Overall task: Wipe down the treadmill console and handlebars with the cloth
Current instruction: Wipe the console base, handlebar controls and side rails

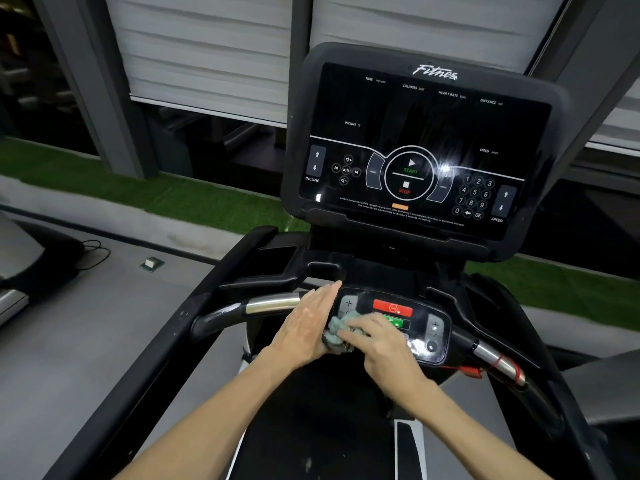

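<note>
Both hands are at the small ctrl panel [420,329] in the middle of the handlebar [270,303], below the big console [415,126]. The left hand [310,322] has fingers straight, laid along the panel's left edge, next to the chrome grip. The right hand [384,344] has fingers near flat, pressing the crumpled green cloth [336,330] onto the panel's left part (just beside the red & green buttons). The cloth sits btw the two hands.

Single wide-angle view from the person's head, facing forward and down, close above the handlebar control panel [420,336], console screen [415,133] farther off, right of centre, forearms [221,407] entering from the near edge, floor [104,323] stretching left.
</note>
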`<state>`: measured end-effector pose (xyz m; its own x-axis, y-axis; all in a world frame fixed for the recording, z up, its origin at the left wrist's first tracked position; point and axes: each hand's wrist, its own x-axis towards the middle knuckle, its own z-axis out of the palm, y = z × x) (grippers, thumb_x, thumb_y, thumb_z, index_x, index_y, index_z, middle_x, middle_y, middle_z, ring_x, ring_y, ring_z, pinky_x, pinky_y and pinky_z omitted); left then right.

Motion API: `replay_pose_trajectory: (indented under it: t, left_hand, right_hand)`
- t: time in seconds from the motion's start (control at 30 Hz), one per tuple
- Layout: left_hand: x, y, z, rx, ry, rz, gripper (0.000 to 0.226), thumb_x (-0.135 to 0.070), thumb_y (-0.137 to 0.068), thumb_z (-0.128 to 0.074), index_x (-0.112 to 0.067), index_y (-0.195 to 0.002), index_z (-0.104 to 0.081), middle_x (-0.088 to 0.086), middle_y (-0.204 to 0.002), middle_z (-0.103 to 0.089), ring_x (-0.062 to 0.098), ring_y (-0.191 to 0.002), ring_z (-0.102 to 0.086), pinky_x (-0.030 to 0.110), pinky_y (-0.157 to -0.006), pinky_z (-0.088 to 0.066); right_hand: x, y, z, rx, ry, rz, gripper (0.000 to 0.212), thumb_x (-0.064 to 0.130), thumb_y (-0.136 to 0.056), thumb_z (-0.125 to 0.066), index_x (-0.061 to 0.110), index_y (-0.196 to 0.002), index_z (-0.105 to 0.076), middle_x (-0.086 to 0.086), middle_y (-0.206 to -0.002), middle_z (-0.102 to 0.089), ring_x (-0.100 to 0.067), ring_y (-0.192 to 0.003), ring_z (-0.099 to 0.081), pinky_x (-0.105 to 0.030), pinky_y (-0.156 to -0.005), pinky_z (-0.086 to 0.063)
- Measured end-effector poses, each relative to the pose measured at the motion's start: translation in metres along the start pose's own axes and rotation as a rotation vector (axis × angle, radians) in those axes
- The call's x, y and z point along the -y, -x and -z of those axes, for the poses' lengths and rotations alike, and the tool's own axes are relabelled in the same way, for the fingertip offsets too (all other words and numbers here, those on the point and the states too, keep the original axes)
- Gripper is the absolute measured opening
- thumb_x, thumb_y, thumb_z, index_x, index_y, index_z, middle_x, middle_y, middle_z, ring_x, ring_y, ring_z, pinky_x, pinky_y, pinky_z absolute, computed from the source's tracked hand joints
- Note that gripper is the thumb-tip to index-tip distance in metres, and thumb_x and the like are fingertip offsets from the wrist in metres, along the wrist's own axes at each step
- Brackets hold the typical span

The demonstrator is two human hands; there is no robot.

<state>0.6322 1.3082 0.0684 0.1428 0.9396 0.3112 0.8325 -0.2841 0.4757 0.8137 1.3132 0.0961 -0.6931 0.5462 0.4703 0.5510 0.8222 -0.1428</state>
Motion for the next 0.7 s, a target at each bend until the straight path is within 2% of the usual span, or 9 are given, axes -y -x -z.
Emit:
replay_pose_trajectory:
  t: [0.07,0.17,0.27,0.33,0.4,0.47,0.5,0.6,0.7]
  left_hand:
    - [0.001,0.0,0.0,0.038,-0.005,0.007,0.117,-0.036,-0.067,-0.085,-0.014,-0.153,-0.011,0.001,-0.154,-0.028,0.018,-0.141,-0.024,0.024,-0.116,-0.017]
    - [0.002,-0.001,0.006,0.049,0.018,-0.004,0.117,-0.042,-0.066,-0.085,-0.016,-0.153,-0.012,-0.001,-0.157,-0.024,0.016,-0.143,-0.022,0.021,-0.115,-0.015]
    - [0.005,-0.002,0.009,0.07,-0.024,-0.028,0.111,-0.049,-0.074,-0.077,-0.016,-0.154,-0.007,-0.002,-0.159,-0.017,0.014,-0.146,-0.015,0.022,-0.117,-0.006]
    - [0.006,-0.001,0.007,0.041,-0.135,-0.045,0.105,-0.047,-0.08,-0.07,-0.015,-0.154,-0.003,-0.001,-0.161,-0.009,0.015,-0.148,-0.007,0.029,-0.121,-0.003]
    - [0.008,0.003,0.004,0.01,-0.227,-0.029,0.099,-0.048,-0.084,-0.063,-0.015,-0.154,-0.002,0.0,-0.162,-0.002,0.015,-0.149,0.001,0.039,-0.121,-0.007]
    - [0.008,0.008,0.001,0.017,-0.241,-0.001,0.097,-0.053,-0.085,-0.059,-0.013,-0.154,-0.004,0.0,-0.162,-0.003,0.014,-0.148,0.003,0.042,-0.122,-0.006]
    - [0.008,0.01,0.001,0.025,-0.239,0.003,0.1,-0.056,-0.083,-0.06,-0.013,-0.154,-0.005,0.001,-0.162,-0.006,0.015,-0.149,0.001,0.04,-0.122,-0.001]
    - [0.005,0.013,0.003,0.014,-0.243,-0.01,0.111,-0.063,-0.075,-0.066,-0.011,-0.153,-0.006,0.005,-0.161,-0.014,0.019,-0.149,-0.005,0.031,-0.115,0.012]
    - [0.005,0.013,0.002,0.001,-0.262,-0.014,0.113,-0.066,-0.073,-0.065,-0.011,-0.153,-0.008,0.005,-0.16,-0.017,0.021,-0.148,-0.008,0.031,-0.114,0.013]
  right_hand:
    - [-0.011,-0.021,0.003,-0.043,-0.011,-0.053,0.051,-0.021,-0.056,-0.074,0.01,-0.097,-0.073,-0.006,-0.105,-0.064,-0.023,-0.093,-0.06,-0.031,-0.073,-0.055]
    - [-0.015,-0.036,0.002,-0.082,-0.025,-0.165,0.055,-0.022,-0.056,-0.072,0.01,-0.101,-0.071,-0.009,-0.113,-0.057,-0.024,-0.101,-0.057,-0.032,-0.075,-0.055]
    - [0.0,-0.011,-0.005,-0.031,0.029,-0.089,0.05,-0.016,-0.059,-0.075,0.006,-0.103,-0.069,-0.013,-0.114,-0.06,-0.028,-0.11,-0.056,-0.035,-0.093,-0.051]
    - [0.014,0.012,-0.006,0.008,0.035,-0.037,0.035,-0.005,-0.072,-0.068,0.005,-0.105,-0.067,-0.012,-0.116,-0.058,-0.026,-0.115,-0.052,-0.034,-0.101,-0.046]
    - [0.02,0.022,-0.006,0.014,0.035,-0.047,0.026,0.013,-0.082,-0.062,0.006,-0.106,-0.066,-0.011,-0.118,-0.057,-0.024,-0.115,-0.052,-0.035,-0.102,-0.044]
    - [0.022,0.017,-0.005,0.015,0.084,-0.072,0.027,0.03,-0.086,-0.063,0.011,-0.104,-0.067,-0.008,-0.116,-0.059,-0.022,-0.112,-0.053,-0.037,-0.099,-0.046]
    - [0.021,0.012,-0.005,0.018,0.118,-0.073,0.025,0.032,-0.085,-0.065,0.012,-0.101,-0.067,-0.006,-0.114,-0.059,-0.022,-0.109,-0.054,-0.038,-0.094,-0.049]
    - [0.008,-0.013,-0.005,0.002,0.119,-0.05,0.014,0.012,-0.08,-0.069,0.01,-0.093,-0.067,-0.006,-0.106,-0.059,-0.023,-0.104,-0.054,-0.037,-0.081,-0.053]
    - [-0.012,-0.041,-0.004,-0.112,0.11,-0.099,0.025,-0.008,-0.072,-0.07,0.005,-0.094,-0.07,-0.01,-0.106,-0.062,-0.028,-0.107,-0.056,-0.041,-0.086,-0.052]
